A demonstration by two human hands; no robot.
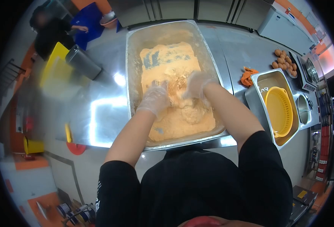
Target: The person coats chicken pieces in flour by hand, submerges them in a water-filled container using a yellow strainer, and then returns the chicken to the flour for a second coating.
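Note:
A large rectangular metal tray (132, 75) holds a layer of pale orange, flour-like powder (182, 126) with a crumbly, browner patch (177, 86) near the middle. My left hand (154, 100), in a clear plastic glove, is down in the powder left of that patch, its fingertips partly hidden. On the patch's right side is my right hand (198, 86), gloved the same way and smeared by motion. Whether either hand grips a piece of food in the powder cannot be made out. A rounded, powder-covered lump (191, 113) lies below my right hand.
The tray stands on a steel table (102, 90). To the right are a metal pan (255, 94) with a yellow basket (278, 109), an orange cloth (248, 76), several eggs (284, 61) and a scale (306, 85). A grey container (83, 62) stands left; another person (51, 34) is beyond it.

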